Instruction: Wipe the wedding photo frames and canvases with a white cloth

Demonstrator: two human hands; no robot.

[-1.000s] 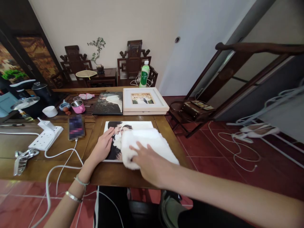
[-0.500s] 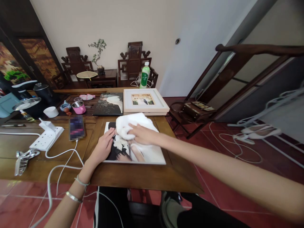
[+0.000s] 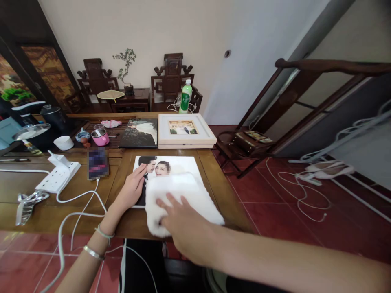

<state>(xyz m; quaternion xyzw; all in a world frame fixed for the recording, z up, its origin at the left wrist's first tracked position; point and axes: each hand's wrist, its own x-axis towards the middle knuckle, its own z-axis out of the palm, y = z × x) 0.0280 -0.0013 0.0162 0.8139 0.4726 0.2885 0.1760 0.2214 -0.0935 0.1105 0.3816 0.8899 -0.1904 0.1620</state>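
A photo panel [image 3: 185, 163] with a portrait of a couple lies flat on the wooden table [image 3: 134, 224]. My left hand [image 3: 133, 188] rests on the panel's left edge, fingers stretched out and lying flat. Under my right hand [image 3: 187, 228] is a folded white fluffy towel [image 3: 183, 188], which I hold with spread fingers and the thumb bent into its near-left side. The towel covers the lower part of the panel and hangs past its near edge, over the table's front edge.
Behind the panel lie a dark photo panel [image 3: 140, 132] and a pale wooden picture frame [image 3: 189, 141]. To the left are a phone [image 3: 97, 162] on a cable, a power strip [image 3: 58, 177], a hair claw clip [image 3: 29, 203] and a pink cup [image 3: 100, 138]. A green bottle [image 3: 185, 97] stands behind.
My right hand has drawn the towel toward me, from the panel's upper middle to its near edge. The couple's faces are now uncovered. My left hand stays in place.
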